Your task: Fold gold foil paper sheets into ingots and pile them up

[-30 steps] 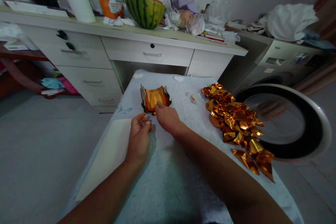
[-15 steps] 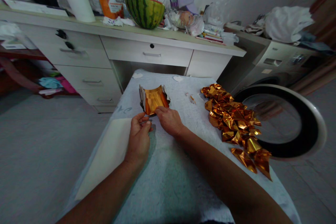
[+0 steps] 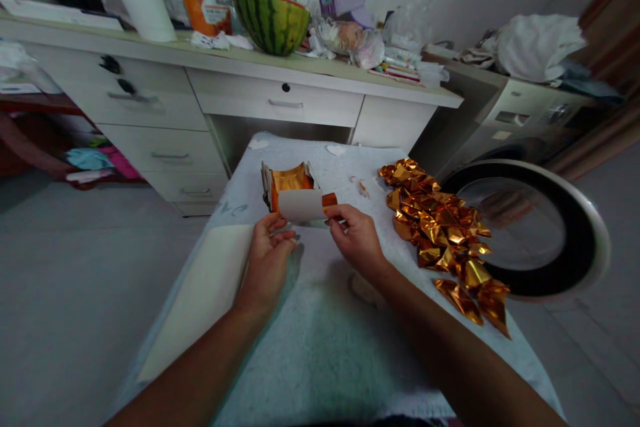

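Note:
A sheet of gold foil paper (image 3: 301, 205), its pale back turned toward me, is raised in front of a curled stack of gold foil paper (image 3: 290, 179). My right hand (image 3: 356, 235) pinches the sheet's right end, where a strip of gold shows. At the lower left corner, my left hand (image 3: 270, 250) has its fingertips closed on the sheet's edge. Folded gold foil pieces (image 3: 440, 220) lie heaped along the right side of the cloth-covered table (image 3: 320, 347).
A pale flat sheet (image 3: 200, 300) lies left of my left arm. Small scraps (image 3: 361, 187) rest between stack and heap. Behind stands a white desk (image 3: 280, 97) bearing a cut watermelon (image 3: 273, 20). The washing machine's open round door (image 3: 583, 233) borders the table on the right.
My right hand has moved right and slightly down from the stack, drawing out a foil sheet whose pale back now shows. My left hand stays near the stack's front left corner.

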A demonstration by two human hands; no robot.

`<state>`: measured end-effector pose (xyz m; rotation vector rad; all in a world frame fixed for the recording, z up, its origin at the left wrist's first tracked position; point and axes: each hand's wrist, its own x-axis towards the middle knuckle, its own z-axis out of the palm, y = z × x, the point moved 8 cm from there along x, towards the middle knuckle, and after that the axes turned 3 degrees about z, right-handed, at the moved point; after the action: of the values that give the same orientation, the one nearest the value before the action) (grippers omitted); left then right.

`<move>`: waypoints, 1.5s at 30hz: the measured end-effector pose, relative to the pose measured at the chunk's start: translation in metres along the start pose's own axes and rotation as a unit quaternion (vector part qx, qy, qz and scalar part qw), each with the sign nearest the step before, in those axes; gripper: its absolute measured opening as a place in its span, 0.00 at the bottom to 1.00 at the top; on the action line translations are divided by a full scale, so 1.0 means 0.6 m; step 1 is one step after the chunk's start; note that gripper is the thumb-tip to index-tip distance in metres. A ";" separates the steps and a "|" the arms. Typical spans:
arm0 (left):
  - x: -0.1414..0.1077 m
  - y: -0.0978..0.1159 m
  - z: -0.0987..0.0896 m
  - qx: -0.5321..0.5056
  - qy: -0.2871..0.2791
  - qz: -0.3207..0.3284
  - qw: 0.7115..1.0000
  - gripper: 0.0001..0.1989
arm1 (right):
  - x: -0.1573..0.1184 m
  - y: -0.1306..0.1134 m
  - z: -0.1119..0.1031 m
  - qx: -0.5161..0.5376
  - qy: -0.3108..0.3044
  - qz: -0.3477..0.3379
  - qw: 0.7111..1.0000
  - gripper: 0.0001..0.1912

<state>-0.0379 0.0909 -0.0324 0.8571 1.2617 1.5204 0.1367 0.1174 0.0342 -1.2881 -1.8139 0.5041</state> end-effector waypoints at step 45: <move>-0.016 0.017 0.032 -0.045 -0.104 -0.030 0.993 0.18 | -0.093 0.042 -0.031 0.334 -0.203 0.205 0.897 0.11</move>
<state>-0.0194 0.0878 -0.0178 0.8862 1.0511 1.3920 0.1735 0.0737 0.0045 -1.1052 -1.4470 1.5766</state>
